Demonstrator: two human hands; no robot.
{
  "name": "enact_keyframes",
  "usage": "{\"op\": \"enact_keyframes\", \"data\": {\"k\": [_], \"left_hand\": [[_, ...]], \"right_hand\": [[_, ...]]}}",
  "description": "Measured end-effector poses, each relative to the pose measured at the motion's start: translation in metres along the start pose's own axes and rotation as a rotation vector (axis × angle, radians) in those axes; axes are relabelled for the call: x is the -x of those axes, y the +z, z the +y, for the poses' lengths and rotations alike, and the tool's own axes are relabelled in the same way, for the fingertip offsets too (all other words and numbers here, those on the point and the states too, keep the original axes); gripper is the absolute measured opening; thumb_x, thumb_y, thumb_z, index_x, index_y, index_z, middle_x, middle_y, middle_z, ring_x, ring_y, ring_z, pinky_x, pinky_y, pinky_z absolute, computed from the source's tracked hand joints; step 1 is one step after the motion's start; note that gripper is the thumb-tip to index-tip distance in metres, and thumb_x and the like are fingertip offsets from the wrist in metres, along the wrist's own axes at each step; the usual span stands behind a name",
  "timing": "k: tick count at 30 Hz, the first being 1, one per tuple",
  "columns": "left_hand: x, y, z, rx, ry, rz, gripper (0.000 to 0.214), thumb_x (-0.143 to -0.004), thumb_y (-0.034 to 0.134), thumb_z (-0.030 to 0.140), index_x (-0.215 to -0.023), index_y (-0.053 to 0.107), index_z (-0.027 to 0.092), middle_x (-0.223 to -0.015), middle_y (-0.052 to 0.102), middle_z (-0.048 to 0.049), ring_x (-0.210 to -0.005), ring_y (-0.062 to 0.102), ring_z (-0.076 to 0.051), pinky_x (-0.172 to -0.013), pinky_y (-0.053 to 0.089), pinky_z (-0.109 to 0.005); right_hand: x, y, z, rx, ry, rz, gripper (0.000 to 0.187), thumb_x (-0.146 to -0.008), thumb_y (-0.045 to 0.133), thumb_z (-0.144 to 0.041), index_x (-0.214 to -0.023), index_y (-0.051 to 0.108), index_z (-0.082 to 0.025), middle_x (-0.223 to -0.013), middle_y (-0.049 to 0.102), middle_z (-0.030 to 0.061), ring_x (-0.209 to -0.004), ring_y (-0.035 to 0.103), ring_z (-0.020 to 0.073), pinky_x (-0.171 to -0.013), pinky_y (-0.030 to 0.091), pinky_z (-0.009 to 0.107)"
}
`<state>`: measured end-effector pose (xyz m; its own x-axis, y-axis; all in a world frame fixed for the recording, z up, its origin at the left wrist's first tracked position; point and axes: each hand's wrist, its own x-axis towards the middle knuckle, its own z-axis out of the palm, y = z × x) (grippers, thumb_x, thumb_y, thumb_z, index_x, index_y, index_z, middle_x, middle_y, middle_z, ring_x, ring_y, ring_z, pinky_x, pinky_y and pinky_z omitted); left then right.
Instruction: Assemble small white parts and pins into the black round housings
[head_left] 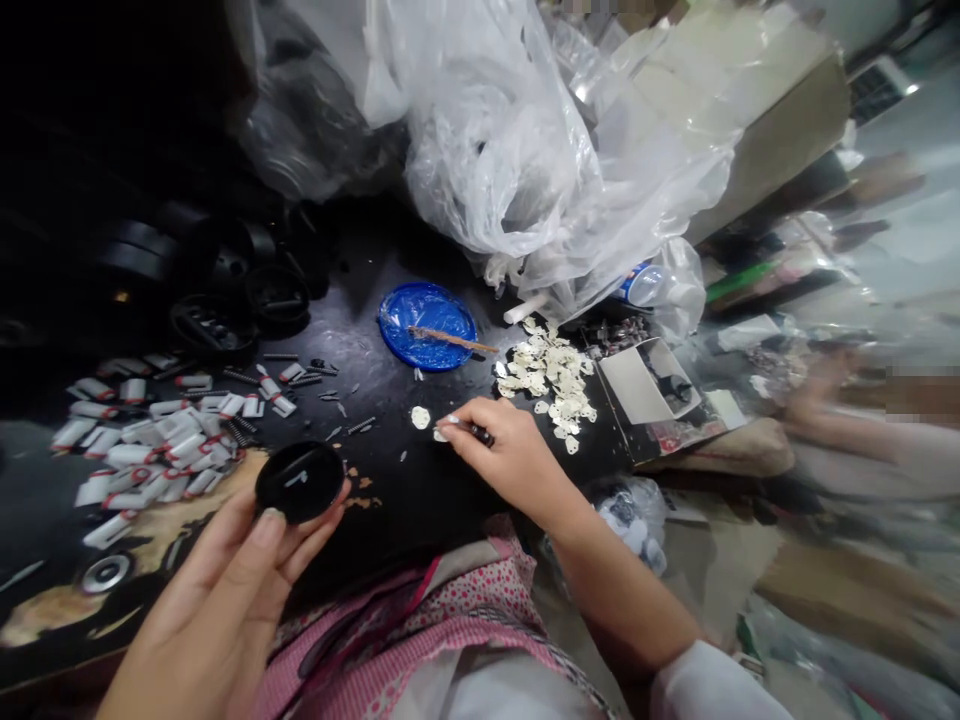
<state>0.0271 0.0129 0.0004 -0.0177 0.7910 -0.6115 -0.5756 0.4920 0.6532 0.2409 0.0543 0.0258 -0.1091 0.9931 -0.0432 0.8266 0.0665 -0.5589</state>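
Note:
My left hand (225, 590) grips a round black plastic cap (300, 481) between thumb and fingers, held just above the table's near edge. My right hand (504, 456) is closed in a pinch on a thin dark tool (477, 432) whose tip rests at a small white piece (440, 434) on the black table (390, 480). A single white piece (421, 417) lies just left of it. A heap of small white flat pieces (551, 385) lies just beyond my right hand.
A blue lid (427, 325) with a brown stick across it sits mid-table. White-and-red small parts (157, 440) cover the left side, with springs and black round parts behind. Clear plastic bags (525, 150) rise at the back. An open small box (651, 385) lies to the right.

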Motion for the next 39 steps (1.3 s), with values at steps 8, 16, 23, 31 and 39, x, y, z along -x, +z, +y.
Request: {"op": "enact_keyframes", "data": {"k": [8, 16, 23, 31, 39], "left_hand": [[0.002, 0.011, -0.002, 0.182, -0.008, -0.034, 0.038, -0.079, 0.067, 0.031, -0.116, 0.064, 0.023, -0.108, 0.072, -0.0089, -0.101, 0.066, -0.027, -0.087, 0.054, -0.039], [-0.004, -0.006, 0.01, 0.224, -0.102, -0.009, 0.026, -0.084, 0.063, 0.027, -0.108, 0.068, 0.021, -0.108, 0.072, -0.0071, -0.098, 0.068, -0.019, -0.081, 0.055, -0.024], [-0.006, -0.006, 0.01, 0.169, -0.048, -0.005, 0.022, -0.076, 0.071, 0.027, -0.098, 0.069, 0.023, -0.097, 0.074, -0.0029, -0.086, 0.07, -0.017, -0.081, 0.055, -0.027], [-0.003, -0.002, 0.005, 0.062, 0.018, 0.01, 0.031, -0.072, 0.075, 0.029, -0.102, 0.067, 0.03, -0.098, 0.072, 0.0019, -0.096, 0.067, -0.016, -0.084, 0.053, -0.025], [0.0, -0.002, 0.004, -0.031, 0.057, -0.049, 0.031, -0.072, 0.075, 0.032, -0.101, 0.064, 0.026, -0.097, 0.071, -0.0003, -0.09, 0.067, -0.015, -0.081, 0.053, -0.025]], "right_hand": [[0.001, 0.037, -0.053, -0.604, 0.0, -0.157, 0.005, -0.081, 0.059, -0.018, -0.083, 0.055, -0.019, -0.072, 0.059, -0.0048, -0.065, 0.055, 0.0084, -0.062, 0.043, 0.019], [-0.006, 0.04, -0.045, -0.188, -0.56, -0.055, 0.014, -0.089, 0.059, -0.025, -0.098, 0.064, -0.016, -0.085, 0.071, 0.0025, -0.073, 0.062, 0.0115, -0.071, 0.036, 0.029], [-0.011, 0.04, -0.047, -0.057, -0.708, 0.008, 0.009, -0.089, 0.055, -0.016, -0.091, 0.064, -0.014, -0.084, 0.071, 0.0035, -0.074, 0.063, 0.0122, -0.067, 0.033, 0.03], [-0.013, 0.039, -0.055, 0.015, -0.648, 0.022, 0.014, -0.092, 0.05, -0.018, -0.089, 0.064, -0.015, -0.081, 0.07, 0.0026, -0.073, 0.063, 0.0134, -0.067, 0.032, 0.032], [-0.011, 0.037, -0.058, 0.075, -0.65, 0.0, 0.02, -0.092, 0.047, -0.017, -0.083, 0.065, -0.015, -0.074, 0.067, 0.0024, -0.065, 0.058, 0.0119, -0.066, 0.028, 0.032]]}}
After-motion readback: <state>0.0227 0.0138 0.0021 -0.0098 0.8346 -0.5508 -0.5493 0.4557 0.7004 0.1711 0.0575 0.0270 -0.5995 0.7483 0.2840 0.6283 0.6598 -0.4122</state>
